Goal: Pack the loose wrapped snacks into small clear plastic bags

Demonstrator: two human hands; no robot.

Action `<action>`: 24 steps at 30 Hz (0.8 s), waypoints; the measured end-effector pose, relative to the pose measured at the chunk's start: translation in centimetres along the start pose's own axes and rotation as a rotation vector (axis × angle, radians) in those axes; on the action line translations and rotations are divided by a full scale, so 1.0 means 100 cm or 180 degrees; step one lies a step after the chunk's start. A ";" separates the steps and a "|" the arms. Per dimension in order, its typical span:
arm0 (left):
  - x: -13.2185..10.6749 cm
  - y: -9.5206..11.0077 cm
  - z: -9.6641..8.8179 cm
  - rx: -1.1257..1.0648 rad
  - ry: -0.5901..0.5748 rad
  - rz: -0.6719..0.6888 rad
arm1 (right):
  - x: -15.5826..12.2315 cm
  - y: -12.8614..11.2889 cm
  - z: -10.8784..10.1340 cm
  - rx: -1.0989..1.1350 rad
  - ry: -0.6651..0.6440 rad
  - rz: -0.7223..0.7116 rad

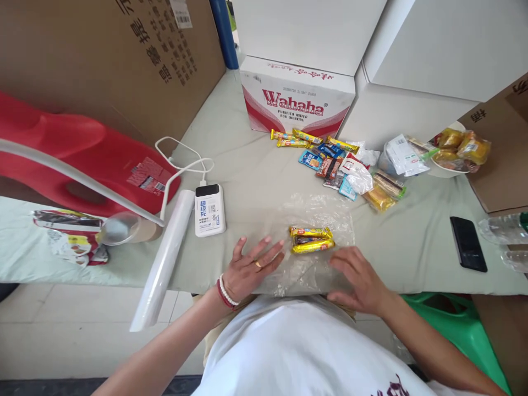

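Observation:
My left hand (252,265) lies flat with fingers spread on the left edge of a clear plastic sheet (325,214) spread on the table. My right hand (358,278) rests flat on the sheet's near right part, fingers stretched out. Between and just beyond the hands, a few yellow-wrapped snack bars (311,240) lie stacked side by side on the sheet. Neither hand holds anything. A bead bracelet and red cord circle my left wrist, and a ring shows on one finger.
A pile of assorted snack packets (338,162) lies beyond the sheet, before a Wahaha carton (297,96). A roll of plastic film (165,258), a white power bank (210,209) with cable, a black phone (467,243), a bowl of wrapped snacks (454,151), and water bottles (505,228) surround them.

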State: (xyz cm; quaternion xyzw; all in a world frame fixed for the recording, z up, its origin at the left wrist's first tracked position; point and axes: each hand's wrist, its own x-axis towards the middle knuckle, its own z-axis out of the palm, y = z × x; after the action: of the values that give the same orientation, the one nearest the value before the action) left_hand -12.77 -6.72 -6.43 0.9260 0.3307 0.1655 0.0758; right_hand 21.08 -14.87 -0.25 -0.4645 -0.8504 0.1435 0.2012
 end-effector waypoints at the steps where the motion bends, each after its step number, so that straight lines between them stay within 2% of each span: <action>1: 0.000 -0.002 -0.004 -0.0174 -0.0195 0.0171 | -0.015 -0.003 0.006 0.0001 -0.0113 0.0019; 4: 0.003 -0.011 -0.019 -0.0676 -0.0717 0.0427 | -0.047 -0.008 0.025 -0.0102 -0.0239 0.0307; 6: 0.004 -0.016 -0.025 -0.0846 -0.0942 0.0489 | -0.053 -0.006 0.032 -0.0003 -0.0175 0.0471; 8: 0.002 -0.019 -0.028 -0.0874 -0.1024 0.0555 | -0.050 -0.001 0.031 0.0266 -0.0185 0.0481; 11: 0.000 -0.019 -0.027 -0.0888 -0.0952 0.0499 | -0.038 0.009 0.017 0.0736 -0.0288 0.0366; 15: 0.008 -0.019 -0.025 -0.1187 -0.0903 0.0060 | -0.018 0.018 -0.008 0.1156 -0.0364 0.0518; 19: 0.028 -0.021 -0.024 -0.1350 -0.0601 -0.0466 | 0.010 0.032 -0.027 0.1140 -0.0234 0.0900; 22: 0.050 -0.023 -0.022 -0.1086 -0.0424 -0.0907 | 0.034 0.053 -0.028 0.0919 -0.0001 0.1314; 24: 0.067 -0.024 -0.019 -0.0860 -0.0370 -0.1298 | 0.048 0.067 -0.022 0.0813 -0.0016 0.1591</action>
State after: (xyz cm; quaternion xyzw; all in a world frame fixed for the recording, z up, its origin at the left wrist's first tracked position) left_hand -10.01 -0.59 -3.53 0.8296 0.4807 0.1359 0.2496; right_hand 24.69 -7.19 -0.20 -0.6304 -0.6850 0.2958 0.2143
